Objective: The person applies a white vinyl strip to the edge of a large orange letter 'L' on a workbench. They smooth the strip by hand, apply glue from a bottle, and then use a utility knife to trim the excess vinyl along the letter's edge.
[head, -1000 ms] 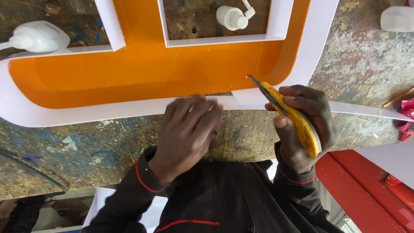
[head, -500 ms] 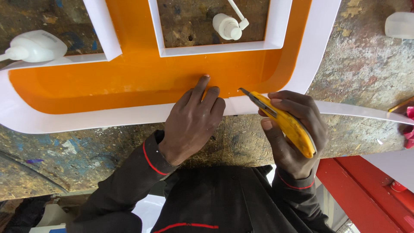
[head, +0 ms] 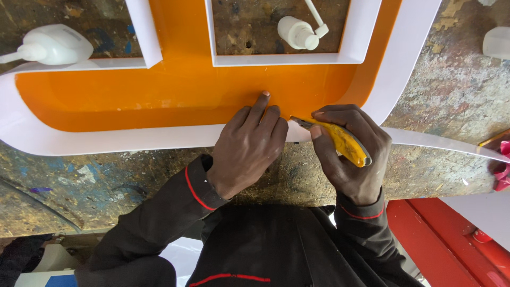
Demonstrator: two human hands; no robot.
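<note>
- Large orange-faced sign letter with white plastic rim (head: 175, 90): lies flat beyond both hands, lower rim running left–right under the fingertips.
- Left hand (head: 247, 146): open, fingers pressed flat on rim, holding nothing.
- Right hand (head: 353, 151): closed around yellow utility knife (head: 340, 139), blade tip at rim just right of left fingers.

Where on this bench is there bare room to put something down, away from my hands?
Free: the paint-stained bench below the white rim, left of the left hand; the bench right of the sign below the small bottle; and the orange face toward its left end. Crowded: where the right hand holds the yellow knife beside the left.
</note>
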